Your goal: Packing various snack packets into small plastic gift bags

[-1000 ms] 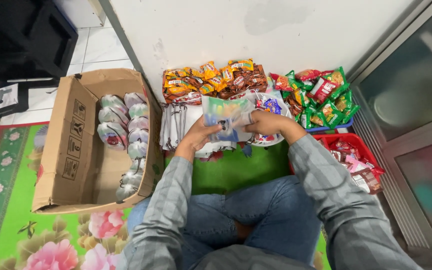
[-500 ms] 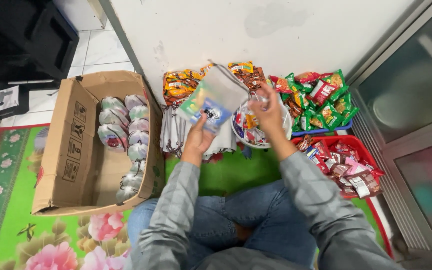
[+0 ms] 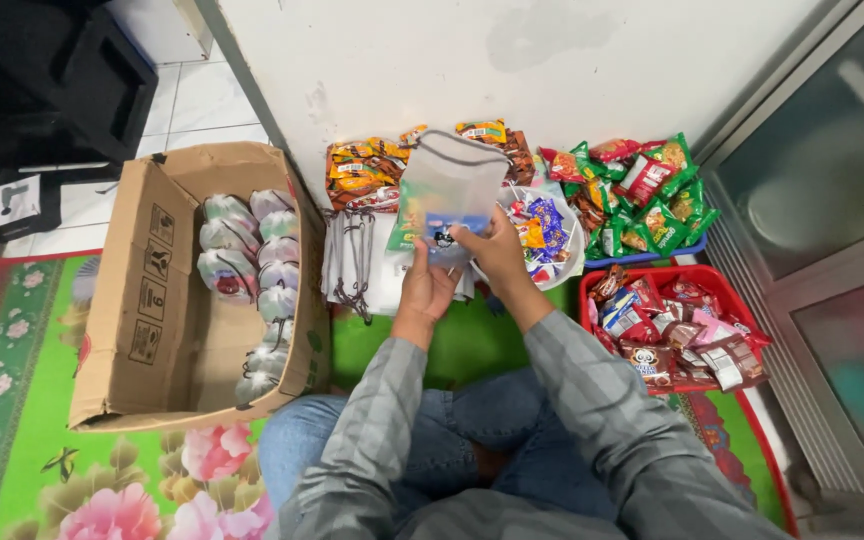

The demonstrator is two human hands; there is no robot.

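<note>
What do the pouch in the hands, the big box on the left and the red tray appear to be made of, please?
The pouch looks like thin translucent plastic: packets show through it, and a dark cord rims its mouth. The box is brown corrugated cardboard, matte, with creased flaps. The red tray seems to be rigid plastic with a smooth, slightly glossy rim.

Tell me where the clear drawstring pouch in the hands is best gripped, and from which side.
Grip the clear drawstring pouch at its lower end, from below. Both the left hand and right hand already hold it there, and it stands upright with its corded mouth on top, likely best left free.
</note>
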